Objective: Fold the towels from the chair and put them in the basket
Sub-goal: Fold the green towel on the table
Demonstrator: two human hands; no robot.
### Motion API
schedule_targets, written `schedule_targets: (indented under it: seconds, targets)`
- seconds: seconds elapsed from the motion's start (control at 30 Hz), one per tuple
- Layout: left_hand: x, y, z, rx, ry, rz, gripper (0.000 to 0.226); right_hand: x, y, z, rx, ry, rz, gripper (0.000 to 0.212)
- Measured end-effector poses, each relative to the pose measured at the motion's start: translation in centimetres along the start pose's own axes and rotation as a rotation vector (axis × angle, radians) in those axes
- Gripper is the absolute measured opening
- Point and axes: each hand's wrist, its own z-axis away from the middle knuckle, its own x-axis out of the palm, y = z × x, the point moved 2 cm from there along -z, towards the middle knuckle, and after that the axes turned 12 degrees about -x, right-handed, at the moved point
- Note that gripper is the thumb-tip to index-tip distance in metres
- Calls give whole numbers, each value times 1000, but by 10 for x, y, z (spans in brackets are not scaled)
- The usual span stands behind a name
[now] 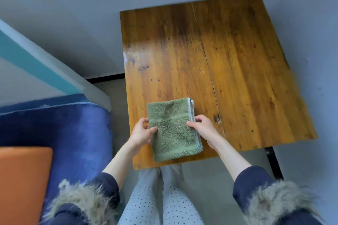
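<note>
A: Grip status?
B: Left hand (pixel 141 132) and right hand (pixel 203 127) pinch the folded green towel (pixel 173 129) by opposite side edges, at the wooden table's (pixel 237 64) near edge.
A: Clearance?
B: Bare tabletop beyond the grip.

Folded towel (pixel 173 129) on near edge of table (pixel 228 60), between hands: left hand (pixel 140 133) at left edge, right hand (pixel 203 128) at right edge.
</note>
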Motion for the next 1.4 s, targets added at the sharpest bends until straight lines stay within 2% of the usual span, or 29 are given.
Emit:
schedule_targets:
  seconds: [0.17, 0.33, 0.53, 0.7, 0.87, 1.1, 1.23, 1.4]
  targets:
    - [-64, -26, 37, 43, 106, 198, 17, 50, -51, 16, -147, -134, 108, 20]
    - [-146, -66, 70, 78, 226, 371, 15, 128, -110, 33, -301, -304, 213, 12]
    - [-258, -141, 112, 138, 396, 424, 20, 261, -153, 69, -361, -463, 268, 13]
    - [-347, -216, 133, 175, 460, 611, 23, 384, -178, 102, -385, -567, 322, 11]
    - [-419, -291, 143, 78, 557, 799, 24, 499, -203, 125, -434, -669, 403, 8]
    - [-471, -354, 117, -32, 659, 1011, 22, 626, -218, 122, -512, -813, 638, 8]
    - [-481, -361, 77, -79, 666, 1101, 17, 670, -215, 87, -542, -821, 797, 9]
    - [-478, -358, 11, -174, 597, 1177, 16, 704, -195, 39, -569, -761, 1021, 10]
